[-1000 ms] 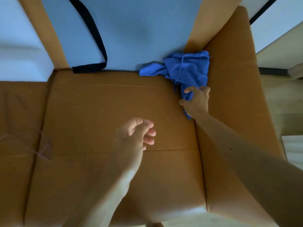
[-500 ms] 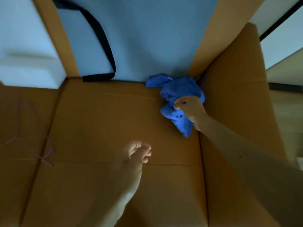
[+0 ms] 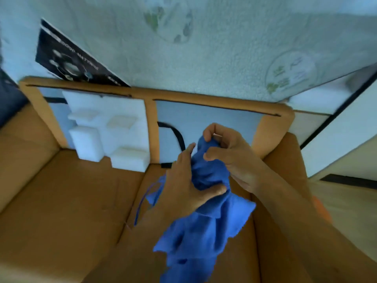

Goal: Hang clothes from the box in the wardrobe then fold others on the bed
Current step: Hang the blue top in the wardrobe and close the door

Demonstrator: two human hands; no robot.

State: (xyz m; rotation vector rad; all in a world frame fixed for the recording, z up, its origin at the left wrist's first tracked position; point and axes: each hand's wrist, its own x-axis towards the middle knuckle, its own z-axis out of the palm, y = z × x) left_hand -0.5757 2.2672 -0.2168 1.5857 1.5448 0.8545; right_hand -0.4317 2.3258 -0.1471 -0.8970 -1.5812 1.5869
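Observation:
A crumpled blue garment (image 3: 195, 231) hangs in the air above the open cardboard box (image 3: 61, 211), with a thin blue string dangling on its left. My right hand (image 3: 230, 154) pinches the top of the cloth between thumb and fingers. My left hand (image 3: 187, 184) grips the bunched fabric just below, thumb pressed across it. The garment's lower part drapes down toward the bottom edge of the view. The box floor beneath it is bare brown cardboard.
White foam blocks (image 3: 108, 135) lean against the box's far wall. Behind the box lies the mattress (image 3: 224, 48) in pale printed fabric, with a dark label (image 3: 69, 60) on it. Pale floor (image 3: 346, 201) shows at the right.
My right hand closed on the blue garment in the box corner and lifted it up. My left hand came over and took hold of it too. The view tilted up toward the mattress.

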